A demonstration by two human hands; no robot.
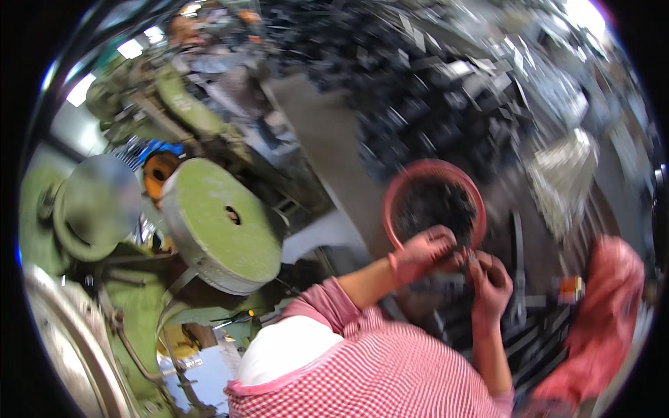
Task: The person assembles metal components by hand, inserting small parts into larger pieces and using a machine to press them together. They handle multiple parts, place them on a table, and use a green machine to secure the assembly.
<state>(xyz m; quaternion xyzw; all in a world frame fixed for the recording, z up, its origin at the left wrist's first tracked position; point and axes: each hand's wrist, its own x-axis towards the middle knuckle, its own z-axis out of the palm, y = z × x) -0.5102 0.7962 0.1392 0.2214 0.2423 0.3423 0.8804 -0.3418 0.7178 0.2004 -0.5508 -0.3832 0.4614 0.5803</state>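
My left hand [426, 253] is at the near rim of a round red basin [392, 221], its fingers curled and closed. To its right, my right hand [492, 284] is closed in a pinch, with thumb and fingertips together. The fingertips of both hands almost meet at a small thing that is too blurred to name. Many small dark pieces [433, 205] lie inside the basin. Both hands look pinkish-red, as if gloved or stained; the blur hides which.
Beyond the basin spreads a large heap of dark metal-like pieces [418, 104]. A green machine with a round cover [226, 226] stands to the left. On the right are a bundle of pale thin strips [568, 181] and a red cloth-like thing [603, 313]. Dark bars lie near my right forearm.
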